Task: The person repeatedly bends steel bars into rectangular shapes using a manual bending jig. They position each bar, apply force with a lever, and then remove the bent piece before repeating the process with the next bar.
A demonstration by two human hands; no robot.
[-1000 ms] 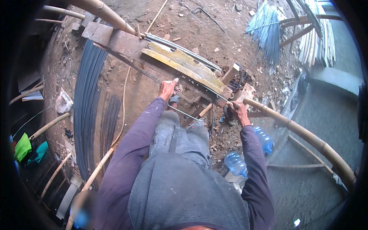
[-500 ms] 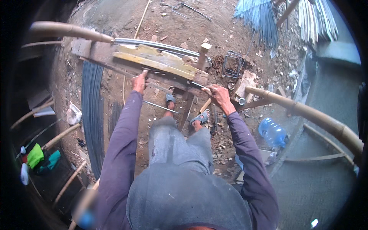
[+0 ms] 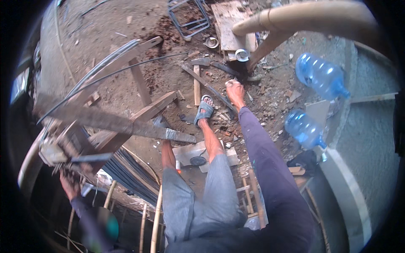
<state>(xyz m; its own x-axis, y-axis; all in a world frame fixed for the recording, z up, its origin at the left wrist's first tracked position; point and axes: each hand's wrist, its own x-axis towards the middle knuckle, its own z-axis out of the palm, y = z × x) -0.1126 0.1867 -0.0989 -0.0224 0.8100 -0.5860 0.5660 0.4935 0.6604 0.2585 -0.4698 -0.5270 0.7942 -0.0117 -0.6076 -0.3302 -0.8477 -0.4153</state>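
Note:
At the far left, my left hand (image 3: pixel 71 183) is against the underside of a worn wooden block (image 3: pixel 54 152) at the end of the timber bench. Blur and the block's edge hide most of its fingers. My right hand (image 3: pixel 235 90) reaches out low over the dirt at right of centre, with its fingers curled in. Whatever they may hold is hidden. Left of that hand lies a hammer (image 3: pixel 197 86) with a wooden handle, and a long flat bar (image 3: pixel 206 85) slants between them. A rough wooden plank (image 3: pixel 114 120) crosses the bench, with a thin steel rod (image 3: pixel 139 63) above it.
Two blue water jugs (image 3: pixel 320 76) lie at the right beside a concrete edge. A thick bamboo pole (image 3: pixel 303 17) juts in at upper right. Tape rolls (image 3: pixel 242 55) rest near boards (image 3: pixel 232 25). My sandalled foot (image 3: pixel 205 110) stands near the hammer. Steel bars (image 3: pixel 135 177) lie below the bench.
The view has swung, so the bench now appears at the left. My right hand has left the bench and stretched toward the ground. My left hand is now at the bench's end.

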